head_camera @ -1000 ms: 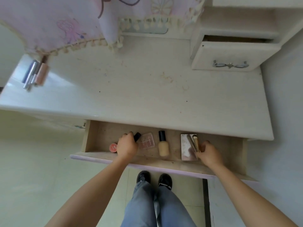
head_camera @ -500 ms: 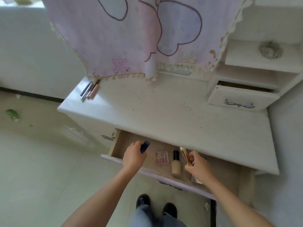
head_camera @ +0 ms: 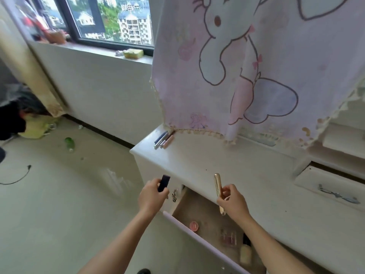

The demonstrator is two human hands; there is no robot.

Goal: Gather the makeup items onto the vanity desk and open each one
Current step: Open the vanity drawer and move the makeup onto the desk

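My left hand (head_camera: 151, 197) grips a dark blue lipstick tube (head_camera: 164, 183), held up just left of the white vanity desk (head_camera: 246, 175). My right hand (head_camera: 234, 202) holds a slim gold tube (head_camera: 218, 187) upright over the desk's front edge. Below, the open drawer (head_camera: 183, 223) contains a round pink pot (head_camera: 194, 226), a pink palette (head_camera: 228, 237) and a beige foundation bottle (head_camera: 245, 252). Several slim tubes (head_camera: 164, 139) lie at the desk's far left corner.
A pink cartoon cloth (head_camera: 246, 66) hangs over the back of the desk. A small drawer unit (head_camera: 327, 186) stands at the right, its drawer slightly open. On the floor at left lie a green bottle (head_camera: 69, 143) and a cable (head_camera: 17, 177).
Both hands have risen out of the drawer with the dark tube and the gold tube. My view has swung up and left, showing the window and floor.
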